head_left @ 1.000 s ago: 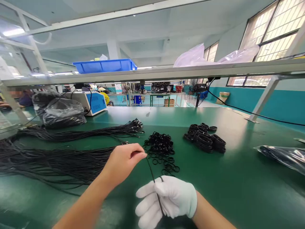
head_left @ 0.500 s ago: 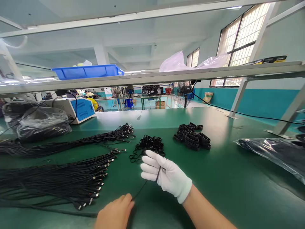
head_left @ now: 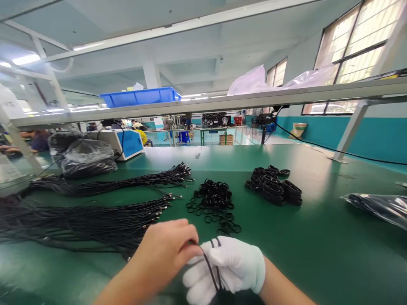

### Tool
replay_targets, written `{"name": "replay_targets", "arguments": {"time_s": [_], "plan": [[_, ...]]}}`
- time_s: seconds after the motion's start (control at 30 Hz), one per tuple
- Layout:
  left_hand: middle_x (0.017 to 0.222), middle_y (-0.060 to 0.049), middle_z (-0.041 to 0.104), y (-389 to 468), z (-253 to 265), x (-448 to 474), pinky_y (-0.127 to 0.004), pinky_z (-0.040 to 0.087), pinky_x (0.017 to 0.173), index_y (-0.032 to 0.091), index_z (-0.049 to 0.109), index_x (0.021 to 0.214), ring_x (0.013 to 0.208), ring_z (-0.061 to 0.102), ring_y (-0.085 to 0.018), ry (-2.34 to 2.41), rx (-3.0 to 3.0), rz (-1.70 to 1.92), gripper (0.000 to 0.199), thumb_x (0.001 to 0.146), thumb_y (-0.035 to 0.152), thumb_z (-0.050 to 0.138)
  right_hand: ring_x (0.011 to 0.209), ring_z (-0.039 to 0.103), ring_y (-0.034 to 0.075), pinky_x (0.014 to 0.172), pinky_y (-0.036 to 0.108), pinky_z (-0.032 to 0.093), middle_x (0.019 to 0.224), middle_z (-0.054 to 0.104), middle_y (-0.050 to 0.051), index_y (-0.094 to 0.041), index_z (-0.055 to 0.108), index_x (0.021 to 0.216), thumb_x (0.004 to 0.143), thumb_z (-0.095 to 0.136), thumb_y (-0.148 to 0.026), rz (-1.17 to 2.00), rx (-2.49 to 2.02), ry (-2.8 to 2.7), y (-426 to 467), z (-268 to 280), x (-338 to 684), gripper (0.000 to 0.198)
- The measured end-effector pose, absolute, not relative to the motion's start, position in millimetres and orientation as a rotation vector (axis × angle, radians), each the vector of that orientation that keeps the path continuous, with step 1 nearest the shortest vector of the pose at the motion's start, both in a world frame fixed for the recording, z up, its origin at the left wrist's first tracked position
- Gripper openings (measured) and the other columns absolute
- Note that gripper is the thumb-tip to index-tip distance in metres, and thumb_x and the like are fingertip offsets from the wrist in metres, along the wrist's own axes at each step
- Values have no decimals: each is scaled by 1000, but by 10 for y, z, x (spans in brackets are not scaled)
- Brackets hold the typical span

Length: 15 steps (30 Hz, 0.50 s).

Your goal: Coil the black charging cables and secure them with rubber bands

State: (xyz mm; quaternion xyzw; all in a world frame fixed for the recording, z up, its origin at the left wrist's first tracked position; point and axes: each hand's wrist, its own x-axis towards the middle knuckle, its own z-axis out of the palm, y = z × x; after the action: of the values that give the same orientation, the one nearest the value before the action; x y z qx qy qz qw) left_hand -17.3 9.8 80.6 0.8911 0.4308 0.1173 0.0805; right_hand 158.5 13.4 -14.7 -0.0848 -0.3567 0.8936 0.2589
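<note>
My right hand (head_left: pixel 233 260), in a white glove, is closed with a black cable (head_left: pixel 210 269) looped around it in strands across the fingers and palm. My bare left hand (head_left: pixel 168 245) pinches the same cable between thumb and fingers, close against the glove's fingers. The cable's lower part hangs toward the bottom edge, where it is hard to follow. Just beyond my hands is a heap of small black rings (head_left: pixel 216 195), some scattered toward me. Two spread bundles of black cables lie at the left: a near bundle (head_left: pixel 104 220) and a far bundle (head_left: pixel 127 185), with metal plugs at their ends.
Coiled black cables (head_left: pixel 273 188) are piled at right on the green table (head_left: pixel 318 237). A clear plastic bag (head_left: pixel 381 207) lies farther right. At back left are a bagged bundle (head_left: pixel 89 156) and a blue-and-white machine (head_left: pixel 132 144). A shelf (head_left: pixel 216 106) with a blue tray (head_left: pixel 140 97) spans above.
My left hand has risen from the lower left to the gloved hand, bringing the cable around it. The glove's fingers have curled in, and more cable strands cross it. The view has swung left.
</note>
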Motion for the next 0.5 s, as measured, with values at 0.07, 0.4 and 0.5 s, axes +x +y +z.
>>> {"name": "replay_targets", "arguments": {"time_s": [0.07, 0.4, 0.5], "plan": [[66, 6, 61, 250, 889, -130, -20, 34, 56, 22, 64, 68, 63, 53, -11, 1207, 2419, 361, 8, 75, 26, 61, 85, 65, 25, 81, 43, 43, 98, 67, 16, -7, 57, 112, 64, 74, -36, 2497, -194, -1015, 82, -185, 1565, 59], [84, -1, 69, 295, 65, -284, -26, 44, 71, 22, 66, 87, 79, 60, -19, 1300, 2317, 455, 32, 88, 25, 35, 67, 56, 15, 72, 40, 44, 77, 61, 3, -15, 59, 99, 59, 79, -35, 2220, -61, -849, 103, 11, 1574, 49], [91, -2, 69, 189, -111, -391, -29, 44, 71, 26, 64, 95, 82, 63, -21, 1584, 2560, 319, 31, 90, 22, 34, 59, 40, 8, 60, 25, 34, 65, 41, -5, -15, 53, 80, 60, 80, -30, 2159, 38, -669, 142, 135, 1621, 36]]}}
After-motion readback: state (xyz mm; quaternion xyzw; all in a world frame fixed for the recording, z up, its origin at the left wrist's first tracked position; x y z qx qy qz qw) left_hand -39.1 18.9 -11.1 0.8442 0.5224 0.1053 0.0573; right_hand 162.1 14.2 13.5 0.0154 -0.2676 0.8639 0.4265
